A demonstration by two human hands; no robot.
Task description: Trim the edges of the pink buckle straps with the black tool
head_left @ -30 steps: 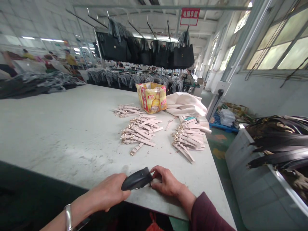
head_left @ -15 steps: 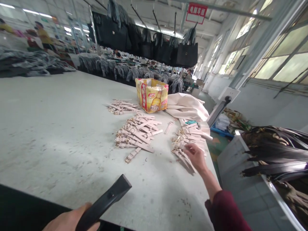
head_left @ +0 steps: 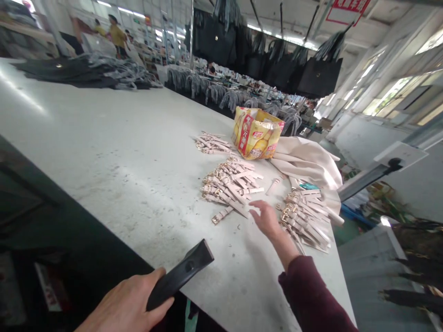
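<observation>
My left hand (head_left: 134, 299) is closed around a black flat-ended tool (head_left: 183, 272), whose wider square end points away over the table's near edge; its exact kind I cannot make out. My right hand (head_left: 266, 219) is above the table with thumb and forefinger apart and nothing visible between them. Its fingertips are close to the strap ends of the middle pile of pale pink buckle straps (head_left: 228, 184). A single strap (head_left: 223, 215) lies at that pile's near side. To the right of the hand is another pile of buckle straps (head_left: 306, 216), partly hidden by my wrist.
A yellow cardboard box (head_left: 259, 133) stands behind the piles, beside a smaller strap pile (head_left: 212, 143) and a draped pale sheet (head_left: 308, 159). Black bags (head_left: 318, 76) hang beyond the table (head_left: 121, 184). A grey bin (head_left: 370, 272) stands at the right. People are in the background.
My right hand has left the right pile and moved left toward the middle pile, its fingers now apart. The view has turned left. My left hand still grips the black tool.
</observation>
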